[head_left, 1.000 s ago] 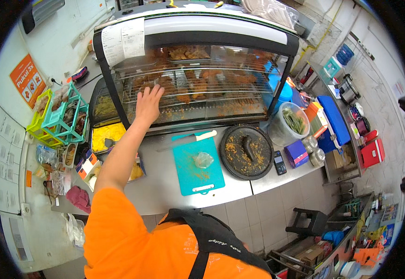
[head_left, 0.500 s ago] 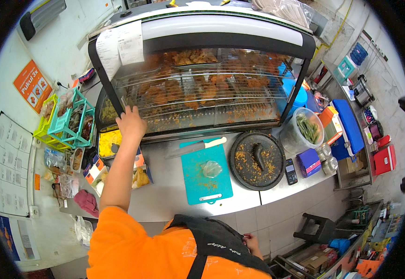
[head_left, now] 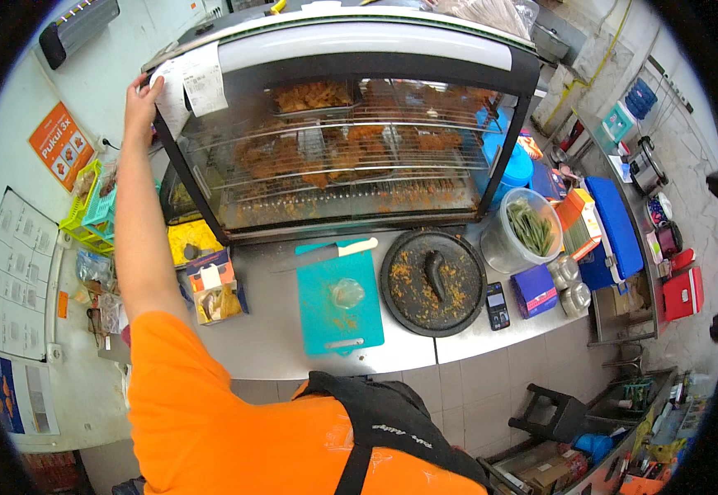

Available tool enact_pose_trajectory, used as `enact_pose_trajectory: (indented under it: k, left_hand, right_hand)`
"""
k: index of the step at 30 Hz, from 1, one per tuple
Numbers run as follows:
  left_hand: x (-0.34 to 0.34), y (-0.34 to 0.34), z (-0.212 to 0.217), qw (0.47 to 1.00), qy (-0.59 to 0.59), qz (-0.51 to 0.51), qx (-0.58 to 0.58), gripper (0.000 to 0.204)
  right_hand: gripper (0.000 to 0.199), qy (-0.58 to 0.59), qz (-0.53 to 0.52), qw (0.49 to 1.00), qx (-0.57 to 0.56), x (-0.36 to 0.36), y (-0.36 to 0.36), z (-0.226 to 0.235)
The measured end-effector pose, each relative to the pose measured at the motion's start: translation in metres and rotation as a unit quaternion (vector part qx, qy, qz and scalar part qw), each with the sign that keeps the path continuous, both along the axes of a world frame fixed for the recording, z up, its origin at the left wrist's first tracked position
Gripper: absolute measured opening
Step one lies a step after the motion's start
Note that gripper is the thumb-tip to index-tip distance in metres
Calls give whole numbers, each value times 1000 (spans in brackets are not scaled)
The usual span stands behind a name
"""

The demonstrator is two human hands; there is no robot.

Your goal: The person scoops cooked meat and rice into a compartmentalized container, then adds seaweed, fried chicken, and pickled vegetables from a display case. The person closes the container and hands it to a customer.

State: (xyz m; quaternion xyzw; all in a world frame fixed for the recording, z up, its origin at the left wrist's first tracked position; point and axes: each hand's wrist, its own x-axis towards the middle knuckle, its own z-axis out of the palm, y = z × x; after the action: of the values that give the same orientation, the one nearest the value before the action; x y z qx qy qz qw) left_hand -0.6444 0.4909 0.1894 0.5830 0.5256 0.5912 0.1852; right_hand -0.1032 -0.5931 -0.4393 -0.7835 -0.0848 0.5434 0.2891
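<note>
My left hand (head_left: 142, 107) reaches up to the top left corner of a glass-fronted display cabinet (head_left: 359, 56). Its thumb and fingers close on the edge of a white paper receipt (head_left: 171, 97), beside a second printed receipt (head_left: 204, 81) stuck to the cabinet's front. Behind the glass, fried pieces of food (head_left: 311, 96) lie on trays and wire racks. My right hand is out of sight beyond my black apron (head_left: 384, 412). Below my left forearm stands an open carton of food (head_left: 215, 285), next to a tray of yellow food (head_left: 191, 239).
On the steel counter are a teal cutting board (head_left: 326, 285) with a clear plastic bag (head_left: 347, 293), a knife (head_left: 357, 247), a stone mortar (head_left: 408, 309) with pestle (head_left: 435, 276), a phone (head_left: 498, 306) and a tub of green leaves (head_left: 495, 247). Teal baskets (head_left: 99, 219) stand at left.
My left hand has moved up and left from the cabinet's lower glass edge to the receipt. My right hand has gone out of view. The whole view has shifted slightly.
</note>
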Motion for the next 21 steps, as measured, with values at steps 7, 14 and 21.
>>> enact_pose_trajectory:
  k: [7,14,21]
  left_hand:
    - [-28,-34,-8,972,-126,-194,-30,52]
    - [-36,-76,-36,951,-210,-188,127,29]
    - [-17,-106,-58,955,-70,-217,189,18]
  right_hand:
    - [22,3,-138,987,-79,11,38,49]
    - [25,18,-120,988,-92,-25,150,82]
    - [25,-9,-92,992,-85,-55,192,101]
